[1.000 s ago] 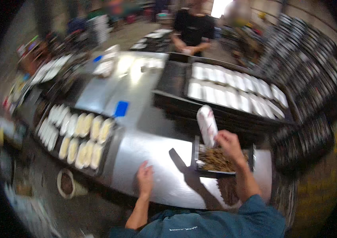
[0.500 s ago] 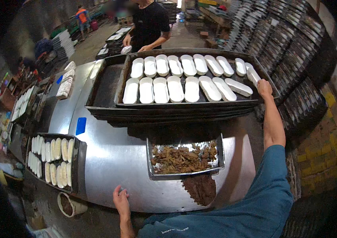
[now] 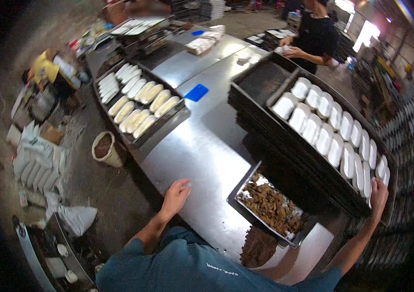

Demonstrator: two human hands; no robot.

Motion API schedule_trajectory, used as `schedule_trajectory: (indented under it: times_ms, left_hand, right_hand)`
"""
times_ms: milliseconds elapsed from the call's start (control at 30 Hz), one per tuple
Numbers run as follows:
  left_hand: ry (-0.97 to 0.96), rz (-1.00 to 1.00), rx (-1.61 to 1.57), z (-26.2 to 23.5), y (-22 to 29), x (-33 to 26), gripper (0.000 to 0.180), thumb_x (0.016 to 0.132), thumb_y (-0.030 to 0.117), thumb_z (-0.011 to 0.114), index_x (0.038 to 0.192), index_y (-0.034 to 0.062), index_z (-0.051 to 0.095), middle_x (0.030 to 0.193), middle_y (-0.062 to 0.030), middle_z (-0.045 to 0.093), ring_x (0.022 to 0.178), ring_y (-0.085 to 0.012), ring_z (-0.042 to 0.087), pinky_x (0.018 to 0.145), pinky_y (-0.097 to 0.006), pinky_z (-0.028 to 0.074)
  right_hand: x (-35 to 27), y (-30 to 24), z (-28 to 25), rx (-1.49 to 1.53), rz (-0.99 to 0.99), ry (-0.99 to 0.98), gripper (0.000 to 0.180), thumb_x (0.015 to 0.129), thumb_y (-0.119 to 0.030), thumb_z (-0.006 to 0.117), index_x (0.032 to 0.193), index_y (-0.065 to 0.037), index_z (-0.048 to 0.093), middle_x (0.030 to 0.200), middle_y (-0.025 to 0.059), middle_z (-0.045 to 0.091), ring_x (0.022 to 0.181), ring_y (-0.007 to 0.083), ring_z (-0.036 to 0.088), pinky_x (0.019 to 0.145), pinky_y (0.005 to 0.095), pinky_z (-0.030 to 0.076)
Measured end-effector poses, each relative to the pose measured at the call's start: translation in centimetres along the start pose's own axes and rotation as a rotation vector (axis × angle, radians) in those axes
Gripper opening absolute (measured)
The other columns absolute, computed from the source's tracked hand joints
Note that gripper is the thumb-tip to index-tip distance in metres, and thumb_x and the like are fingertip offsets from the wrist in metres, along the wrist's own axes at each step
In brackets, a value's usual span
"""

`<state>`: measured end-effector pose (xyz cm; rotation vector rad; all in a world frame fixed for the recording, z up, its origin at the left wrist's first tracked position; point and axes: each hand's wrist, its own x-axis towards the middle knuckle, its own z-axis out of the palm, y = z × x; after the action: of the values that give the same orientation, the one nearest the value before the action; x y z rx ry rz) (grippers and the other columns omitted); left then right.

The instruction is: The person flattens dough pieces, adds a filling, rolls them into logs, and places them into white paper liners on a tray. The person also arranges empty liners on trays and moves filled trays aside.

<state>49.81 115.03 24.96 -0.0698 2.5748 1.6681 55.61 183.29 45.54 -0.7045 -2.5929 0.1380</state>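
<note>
A large dark metal tray [image 3: 331, 158] on top of a stack holds two rows of long oval white paper baking cups [image 3: 323, 139]. At its right end my right hand [image 3: 378, 195] is closed on a white paper baking cup, its fingers partly hidden. Over the table's near edge hovers my left hand [image 3: 175, 197], fingers loosely bent and apart, holding nothing I can make out. Between my hands lies a foil-lined metal pan [image 3: 240, 195] of brown, clumpy filling [image 3: 272, 207]. A dark brown ragged-edged piece [image 3: 258, 247] lies against its near side.
On the steel table [image 3: 207, 160], a smaller tray [image 3: 138, 138] at left holds filled cups. A blue card [image 3: 197, 92] and stacked white cups [image 3: 206, 40] lie farther off. A bucket [image 3: 107, 148] stands on the floor. Across the table a person in black [image 3: 316, 36] handles something white.
My view has swung left and tilted. My right hand stays at the tray's right end; the skewed front-row cup there now lies more in line. My left hand is still over the table's near edge.
</note>
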Motion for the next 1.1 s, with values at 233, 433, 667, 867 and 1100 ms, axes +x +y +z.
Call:
schedule_trajectory:
  times_ms: [233, 433, 667, 867, 1100]
  left_hand:
    - [0.128, 0.029, -0.163, -9.6, 1.2, 7.0, 0.022, 0.095, 0.014, 0.052, 0.092, -0.0028, 0.065, 0.114, -0.0140, 0.064, 0.088, -0.0164, 0.063, 0.080, -0.029, 0.050]
    - [0.230, 0.196, -0.210, -23.7, -1.2, 20.4, 0.027, 0.099, 0.016, 0.049, 0.098, -0.0057, 0.063, 0.108, -0.0147, 0.065, 0.093, -0.0179, 0.063, 0.083, -0.029, 0.049]
    - [0.319, 0.210, -0.351, -33.2, -5.4, 33.3, 0.022, 0.097, 0.007, 0.047, 0.106, -0.0081, 0.061, 0.102, -0.0127, 0.066, 0.091, -0.0172, 0.063, 0.083, -0.028, 0.049]
    - [0.535, 0.413, -0.084, -39.7, -11.9, 33.8, 0.021, 0.093, 0.008, 0.046, 0.088, -0.0057, 0.062, 0.096, -0.0131, 0.066, 0.088, -0.0192, 0.062, 0.081, -0.032, 0.050]
    - [0.970, -0.230, -0.167, -45.6, -18.6, 25.7, 0.024, 0.098, 0.014, 0.043, 0.086, -0.0030, 0.056, 0.101, -0.0164, 0.064, 0.087, -0.0218, 0.062, 0.079, -0.035, 0.052]
  right_hand:
    - [-6.8, -26.9, 2.1, 0.590, -0.390, -0.325, 0.019, 0.087, -0.004, 0.064, 0.105, 0.002, 0.067, 0.094, 0.0149, 0.070, 0.084, 0.0211, 0.066, 0.078, 0.0300, 0.050]
    - [-6.7, -50.4, 9.7, 0.511, -0.641, -0.501, 0.021, 0.082, -0.010, 0.070, 0.101, -0.003, 0.069, 0.092, 0.0154, 0.069, 0.084, 0.0302, 0.067, 0.076, 0.0358, 0.052]
    - [3.9, -74.0, 30.0, 0.669, -0.483, -0.557, 0.026, 0.090, -0.023, 0.061, 0.099, 0.000, 0.069, 0.088, 0.0198, 0.069, 0.079, 0.0319, 0.068, 0.070, 0.0358, 0.052]
    - [18.5, -88.8, 46.7, 0.468, -0.470, -0.234, 0.031, 0.090, -0.032, 0.059, 0.095, -0.004, 0.070, 0.085, 0.0217, 0.067, 0.082, 0.0375, 0.067, 0.073, 0.0443, 0.051]
    - [28.3, -98.9, 59.3, 0.114, -0.399, -0.013, 0.043, 0.089, -0.038, 0.060, 0.118, -0.006, 0.053, 0.109, 0.0196, 0.064, 0.093, 0.0407, 0.064, 0.078, 0.0498, 0.051]
